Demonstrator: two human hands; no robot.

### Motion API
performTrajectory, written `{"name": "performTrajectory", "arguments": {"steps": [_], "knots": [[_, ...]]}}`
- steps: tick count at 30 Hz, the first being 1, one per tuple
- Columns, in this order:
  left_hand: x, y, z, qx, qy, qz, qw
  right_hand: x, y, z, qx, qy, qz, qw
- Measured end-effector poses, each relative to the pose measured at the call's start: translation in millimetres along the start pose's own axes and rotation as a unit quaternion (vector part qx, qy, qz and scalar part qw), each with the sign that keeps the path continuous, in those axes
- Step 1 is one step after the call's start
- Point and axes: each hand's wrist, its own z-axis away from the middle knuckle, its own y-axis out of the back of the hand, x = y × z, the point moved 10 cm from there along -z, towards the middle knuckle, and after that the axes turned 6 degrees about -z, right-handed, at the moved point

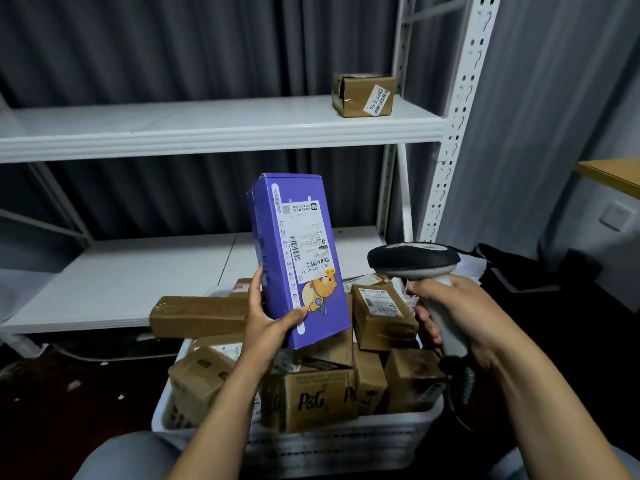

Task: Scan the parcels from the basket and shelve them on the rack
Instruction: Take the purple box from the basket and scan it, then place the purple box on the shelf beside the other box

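A: Where was the purple box (294,258)?
B: Held up over the basket (346,441), standing on end and tilted slightly. Its white label (308,244) with barcodes faced the camera.
A: Hands?
B: Left hand (266,323) gripped the box at its lower left corner, thumb on the front face, fingers curled round the side. Right hand (457,313) was wrapped round the handle of the scanner (414,261).
A: Scanner vs box?
B: Scanner sat right of the box, near it, not touching. Black-topped head was up. Couldn't tell exactly where its window pointed.
A: Basket contents?
B: White basket, in front of the rack (221,129), piled with brown cardboard boxes. 1 box marked P&G (311,400) stood at the front. 1 long box (197,315) lay across the back left rim, sticking out to the left.
A: Rack?
B: White metal, 2 shelves in view. Upper shelf carried 1 small brown box (363,95) at its right end, white sticker on its side. Lower shelf (121,282) was just behind the basket.
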Motion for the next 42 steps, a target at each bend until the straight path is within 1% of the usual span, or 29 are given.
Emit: {"name": "performTrajectory", "arguments": {"steps": [7, 15, 19, 22, 25, 27, 29, 32, 35, 39, 42], "knots": [[0, -1, 2, -0.010, 0.009, -0.001, 1.000, -1, -9, -1, -0.001, -0.007, 0.005, 1.000], [8, -1, 7, -0.018, 0.014, 0.005, 1.000, -3, -6, -2, 0.016, 0.002, 0.021, 1.000], [17, 1, 9, -0.008, 0.005, 0.016, 1.000, -9, -7, -3, 0.016, 0.006, 0.015, 1.000], [29, 3, 6, 0.012, 0.008, 0.038, 0.999, -21, -9, -6, 0.030, 0.026, 0.000, 0.999], [52, 6, -5, 0.046, 0.021, 0.070, 0.996, -43, -14, -15, 0.042, 0.055, -0.018, 0.997], [73, 7, -18, 0.052, 0.027, 0.094, 0.994, -63, -20, -23, 0.045, 0.074, -0.011, 0.996], [100, 5, -37, 0.044, 0.034, 0.137, 0.989, -86, -25, -33, 0.043, 0.098, 0.001, 0.994], [145, -7, -64, 0.011, 0.061, 0.189, 0.980, -121, -29, -49, 0.046, 0.138, 0.012, 0.989], [185, -24, -86, -0.014, 0.100, 0.193, 0.976, -154, -27, -66, 0.073, 0.158, 0.027, 0.984], [227, -44, -129, -0.026, 0.091, 0.163, 0.982, -186, -20, -95, 0.099, 0.174, 0.035, 0.979], [237, -57, -167, -0.020, 0.100, 0.133, 0.986, -195, -15, -123, 0.111, 0.174, 0.044, 0.977]]}}
